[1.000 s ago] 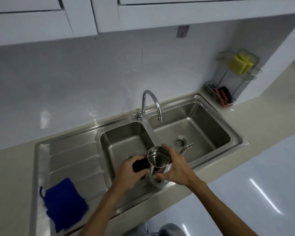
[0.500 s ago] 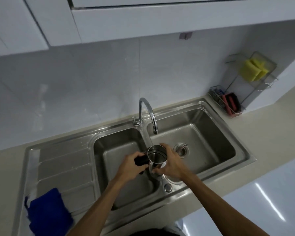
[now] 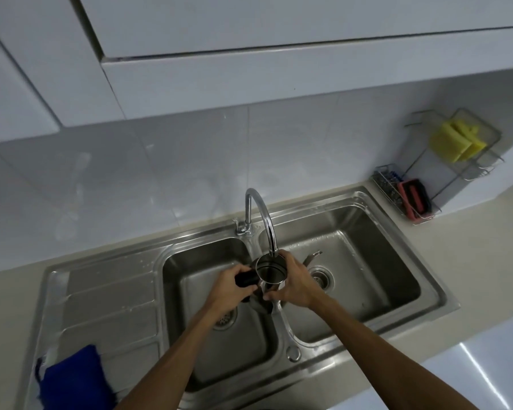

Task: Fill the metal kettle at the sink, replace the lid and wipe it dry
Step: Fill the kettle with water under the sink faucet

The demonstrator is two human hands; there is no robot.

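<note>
The metal kettle [image 3: 269, 272] is held over the divider of the double sink [image 3: 436, 294], its open mouth right under the tip of the curved tap [image 3: 264, 216]. Its spout pokes out to the right over the right basin. My left hand [image 3: 230, 291] grips the kettle's black handle. My right hand [image 3: 295, 284] wraps the kettle's body from the right. No water stream is visible. The lid is not clearly in view. A blue cloth [image 3: 71, 380] lies on the drainboard at the lower left.
A wire rack [image 3: 456, 173] in the back right corner holds yellow sponges [image 3: 456, 143] and a red-black scrubber [image 3: 413, 196]. White cabinets [image 3: 249, 54] hang overhead. The beige counter [image 3: 471, 261] surrounds the sink.
Both hands have lifted the kettle up and back, from near the sink's front edge to directly beneath the tap's outlet. The view has tilted and shifted closer.
</note>
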